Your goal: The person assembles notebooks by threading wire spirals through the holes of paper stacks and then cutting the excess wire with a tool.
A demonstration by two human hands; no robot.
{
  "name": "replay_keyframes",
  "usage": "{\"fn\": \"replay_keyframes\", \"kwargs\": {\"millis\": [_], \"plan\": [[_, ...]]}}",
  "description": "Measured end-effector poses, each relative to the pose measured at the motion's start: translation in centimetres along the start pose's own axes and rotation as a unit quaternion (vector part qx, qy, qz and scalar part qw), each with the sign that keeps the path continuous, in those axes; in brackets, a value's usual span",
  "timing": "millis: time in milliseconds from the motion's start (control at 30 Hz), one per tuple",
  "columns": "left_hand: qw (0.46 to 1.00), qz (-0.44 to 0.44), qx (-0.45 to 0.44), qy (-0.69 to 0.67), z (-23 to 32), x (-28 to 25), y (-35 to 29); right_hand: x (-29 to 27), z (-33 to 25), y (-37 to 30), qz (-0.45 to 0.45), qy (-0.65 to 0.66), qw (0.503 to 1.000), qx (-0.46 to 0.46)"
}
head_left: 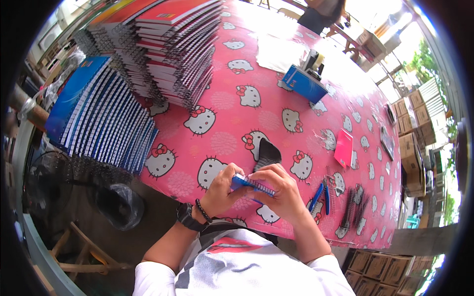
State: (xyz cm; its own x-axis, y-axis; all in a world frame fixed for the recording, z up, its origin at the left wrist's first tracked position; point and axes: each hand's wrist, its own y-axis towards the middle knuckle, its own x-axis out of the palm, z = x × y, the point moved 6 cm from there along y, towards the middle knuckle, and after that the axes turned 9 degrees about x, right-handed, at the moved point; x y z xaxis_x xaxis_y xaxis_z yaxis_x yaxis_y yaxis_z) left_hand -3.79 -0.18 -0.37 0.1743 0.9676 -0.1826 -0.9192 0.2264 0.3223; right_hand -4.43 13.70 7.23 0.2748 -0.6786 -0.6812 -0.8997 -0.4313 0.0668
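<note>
Leftward, between nine and ten o'clock, blue notebooks (101, 116) lie stacked. Near six, the left hand (219, 190) clasps a small blue notebook (240, 181), seemingly to steady it as the right hand (285, 188) pinches its coil (262, 187); fingertip contact is hard to judge. Blue-handled pliers (316, 198) lie at four o'clock, within reach.

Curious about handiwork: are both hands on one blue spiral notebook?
Yes, the left hand and right hand grip the notebook from opposite sides.

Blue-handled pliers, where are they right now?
In the head view, the pliers lie right of centre on the pink table, between your right hand and the dark wire coils.
</note>
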Motion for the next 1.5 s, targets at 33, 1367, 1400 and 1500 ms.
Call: {"fn": "replay_keyframes", "kwargs": {"millis": [33,1367,1400,1500], "plan": [[0.999,0.027,0.005,-0.03,0.7,0.0,0.3,-0.2,0.3,-0.4,0.018,0.018,0.999,0.031],[0.988,0.135,0.063,-0.049,4.3,-1.8,-0.5,0.4,-3.2,-0.8,0.142,0.062,0.985,-0.079],[0.987,0.14,0.063,-0.05,4.5,-2.2,-0.6,0.7,-3.5,-0.6,0.14,0.058,0.985,-0.084],[0.99,0.125,0.047,-0.036,5.0,-3.5,-1.1,1.5,-4.2,0.0,0.113,0.062,0.986,-0.103]]}}
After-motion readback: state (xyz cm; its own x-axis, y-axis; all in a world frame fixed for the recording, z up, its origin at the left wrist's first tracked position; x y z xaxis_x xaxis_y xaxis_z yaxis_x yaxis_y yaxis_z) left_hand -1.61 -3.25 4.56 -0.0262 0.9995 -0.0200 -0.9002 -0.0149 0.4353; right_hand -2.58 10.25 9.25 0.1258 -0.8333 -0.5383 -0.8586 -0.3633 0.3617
